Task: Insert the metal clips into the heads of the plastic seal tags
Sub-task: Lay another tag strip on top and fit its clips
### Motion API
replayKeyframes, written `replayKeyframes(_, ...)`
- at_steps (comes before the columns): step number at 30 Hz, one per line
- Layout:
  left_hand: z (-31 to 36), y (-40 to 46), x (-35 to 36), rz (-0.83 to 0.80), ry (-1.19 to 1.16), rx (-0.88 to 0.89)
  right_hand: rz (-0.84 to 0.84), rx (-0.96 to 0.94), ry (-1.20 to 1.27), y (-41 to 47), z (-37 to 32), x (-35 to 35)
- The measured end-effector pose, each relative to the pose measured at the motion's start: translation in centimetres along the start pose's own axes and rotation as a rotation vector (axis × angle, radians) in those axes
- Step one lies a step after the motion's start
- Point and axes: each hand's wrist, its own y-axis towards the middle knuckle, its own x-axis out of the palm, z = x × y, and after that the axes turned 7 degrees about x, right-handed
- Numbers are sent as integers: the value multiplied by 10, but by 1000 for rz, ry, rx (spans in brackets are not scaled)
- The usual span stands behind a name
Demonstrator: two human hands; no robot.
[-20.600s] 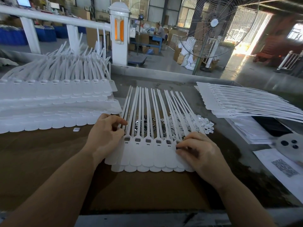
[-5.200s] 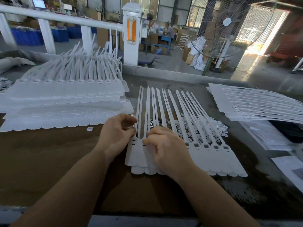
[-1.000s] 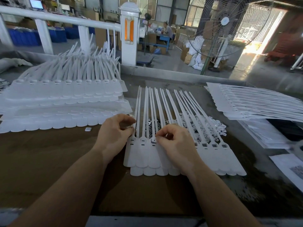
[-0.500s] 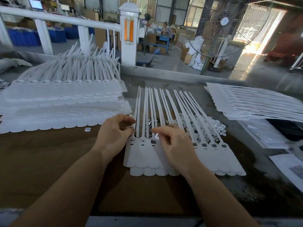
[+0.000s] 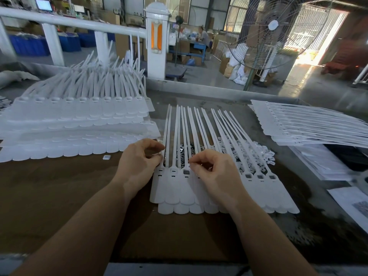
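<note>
— Any writing you can read?

— None; the paper sheet [image 5: 350, 204] right of the fanned seal tags [image 5: 199, 186] is too blurred.

— Your hands?

— My left hand [image 5: 137, 166] is curled at the fan's left edge, pinching something small I can't identify. My right hand [image 5: 215, 172] has lifted since half a second ago, fingertips pinched above the tag heads; whether they hold a clip, I can't tell. Loose metal clips [image 5: 184, 154] lie under the straps.

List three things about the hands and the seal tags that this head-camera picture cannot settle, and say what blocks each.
1. Whether the right hand pinches a metal clip: too small, fingertips cover it.
2. Tag heads in the middle of the row of seal tags: hidden under the right hand.
3. What the left hand holds: curled fingers hide it.
</note>
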Motion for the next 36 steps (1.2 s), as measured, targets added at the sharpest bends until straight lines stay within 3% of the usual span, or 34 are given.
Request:
replayKeyframes(21, -1, -1, -1, 6, -4, 4, -51, -26, -158, -3, -3, 3)
replayKeyframes(36, 1, -2, -1, -7, -14, 3, 5, -131, -306, -6, -5, 6)
